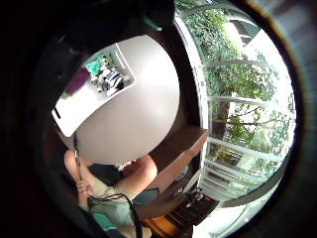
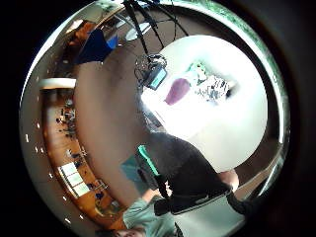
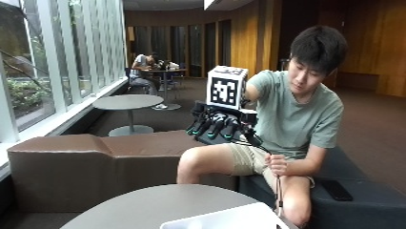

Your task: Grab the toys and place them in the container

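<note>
I see the gloved right hand [image 3: 216, 126] raised in the air at chest height, well above the round table [image 3: 158, 202] and well apart from everything on it. Its fingers [image 3: 204, 127] hang loosely curled, pointing downward, and they grasp nothing. The bare left hand [image 3: 277, 164] rests on the person's thigh.

Far below the palm, the white container [image 1: 81, 106] sits on the table near its edge. Inside it, at one end, I note three toys lying close together: a striped black-and-white toy [image 1: 112, 80], a green toy [image 1: 97, 64] just beside it, and a purple toy [image 2: 177, 91] next to those. The thumb-side view confirms the same grouping in the container. None of the toys is near the hand. I cannot tell whether the toys touch one another.
</note>
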The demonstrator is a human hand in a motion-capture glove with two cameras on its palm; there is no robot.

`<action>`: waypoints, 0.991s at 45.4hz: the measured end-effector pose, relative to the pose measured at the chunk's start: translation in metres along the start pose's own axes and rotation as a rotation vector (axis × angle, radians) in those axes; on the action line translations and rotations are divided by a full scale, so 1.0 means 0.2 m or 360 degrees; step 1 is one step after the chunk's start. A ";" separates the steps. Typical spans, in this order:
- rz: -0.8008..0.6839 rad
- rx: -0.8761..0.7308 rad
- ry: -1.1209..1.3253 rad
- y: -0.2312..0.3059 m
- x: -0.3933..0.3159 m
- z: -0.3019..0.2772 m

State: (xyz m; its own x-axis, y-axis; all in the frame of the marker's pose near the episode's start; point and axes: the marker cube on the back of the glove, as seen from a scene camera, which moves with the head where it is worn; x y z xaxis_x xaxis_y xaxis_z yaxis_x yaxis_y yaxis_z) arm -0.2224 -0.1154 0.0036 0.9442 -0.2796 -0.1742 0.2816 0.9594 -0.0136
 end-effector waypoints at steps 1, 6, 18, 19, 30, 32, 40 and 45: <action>0.0007 0.0008 -0.0001 0.01 0.01 -0.01; 0.0021 -0.0027 0.0009 0.08 0.09 -0.05; 0.0143 0.0005 0.0024 0.22 0.32 -0.06; 0.0154 -0.0006 0.0017 0.23 0.33 -0.05; 0.0204 -0.0078 -0.0037 0.29 0.49 0.04; 0.0207 -0.0082 -0.0051 0.30 0.51 0.06; 0.0206 -0.0099 -0.0055 0.34 0.60 0.14; 0.0200 -0.0108 -0.0079 0.36 0.63 0.16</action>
State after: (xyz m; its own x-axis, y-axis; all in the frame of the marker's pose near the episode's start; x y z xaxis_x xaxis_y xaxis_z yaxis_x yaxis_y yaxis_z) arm -0.0781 -0.0823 0.0124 0.9790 -0.1567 -0.1301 0.1498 0.9868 -0.0617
